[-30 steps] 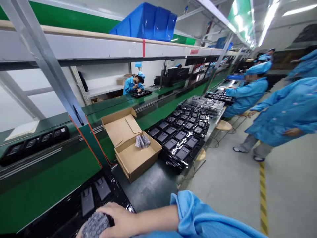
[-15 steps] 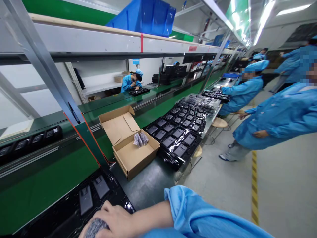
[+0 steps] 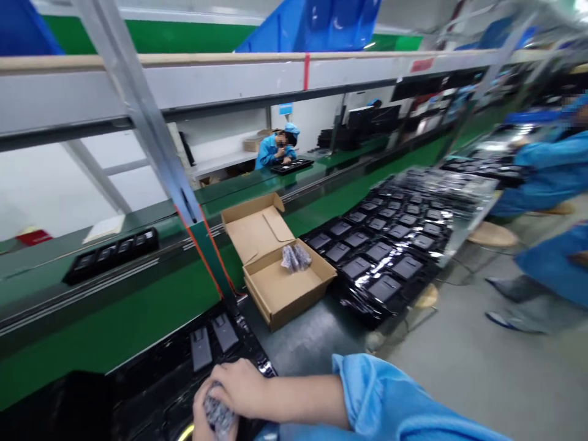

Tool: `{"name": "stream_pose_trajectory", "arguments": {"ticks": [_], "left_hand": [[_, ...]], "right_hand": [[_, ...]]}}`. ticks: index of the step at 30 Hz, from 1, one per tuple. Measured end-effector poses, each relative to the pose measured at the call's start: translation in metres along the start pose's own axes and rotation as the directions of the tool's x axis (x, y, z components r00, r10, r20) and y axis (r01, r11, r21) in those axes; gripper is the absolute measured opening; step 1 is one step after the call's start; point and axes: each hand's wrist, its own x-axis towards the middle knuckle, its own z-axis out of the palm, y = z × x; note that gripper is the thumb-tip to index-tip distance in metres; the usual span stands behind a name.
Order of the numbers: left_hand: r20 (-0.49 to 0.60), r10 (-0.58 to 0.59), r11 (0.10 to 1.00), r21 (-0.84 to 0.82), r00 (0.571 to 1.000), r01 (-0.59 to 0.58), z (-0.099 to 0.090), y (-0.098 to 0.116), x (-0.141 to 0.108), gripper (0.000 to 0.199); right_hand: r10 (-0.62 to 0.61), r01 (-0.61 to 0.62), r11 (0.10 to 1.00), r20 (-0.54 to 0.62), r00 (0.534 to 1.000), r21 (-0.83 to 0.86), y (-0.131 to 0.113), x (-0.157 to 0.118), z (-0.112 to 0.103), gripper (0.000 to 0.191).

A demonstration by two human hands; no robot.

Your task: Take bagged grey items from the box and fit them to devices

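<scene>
My right hand (image 3: pixel 243 389) reaches in from a blue sleeve at the bottom and is closed over a small grey bubble-wrapped item (image 3: pixel 219 416). A sliver of my left hand (image 3: pixel 198 421) shows at the bottom edge, pressed against the same item; its grip is hidden. Both hands hover over a glossy black tray (image 3: pixel 151 392) that holds two dark grey devices (image 3: pixel 201 348) just beyond my fingers.
An open cardboard box (image 3: pixel 287 294) with bubble-wrapped packets (image 3: pixel 295 257) sits right of the tray. Stacked black trays of devices (image 3: pixel 381 257) run along the bench. A slanted metal post (image 3: pixel 151 153) crosses the green conveyor (image 3: pixel 92 324). Co-workers in blue (image 3: pixel 551 159) stand on the right.
The view has swung left and down. My right hand has curled tighter over the wrapped item, and my left hand has come in against it.
</scene>
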Motion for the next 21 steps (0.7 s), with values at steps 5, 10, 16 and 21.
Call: {"name": "stream_pose_trajectory", "arguments": {"ticks": [5, 10, 16, 21], "left_hand": [[-0.006, 0.033, 0.999, 0.01, 0.999, -0.033, 0.002, 0.016, -0.003, 0.052], [0.028, -0.092, 0.994, -0.055, 0.995, 0.093, -0.002, 0.018, -0.007, 0.073], [0.027, -0.172, 0.984, -0.043, 0.985, 0.173, -0.003, 0.017, -0.008, 0.074], [-0.032, -0.245, 0.969, 0.014, 0.969, 0.246, -0.007, 0.023, -0.006, 0.063]], "right_hand": [[0.009, -0.014, 0.995, 0.047, 0.999, 0.101, -0.003, 0.001, -0.004, 0.02], [-0.035, 0.031, 0.985, 0.021, 0.999, 0.168, -0.007, -0.001, -0.011, 0.02], [-0.032, 0.081, 0.939, -0.15, 0.988, 0.333, -0.005, 0.006, -0.011, 0.016], [-0.057, 0.118, 0.927, -0.177, 0.983, 0.357, -0.002, 0.008, -0.014, 0.015]]}}
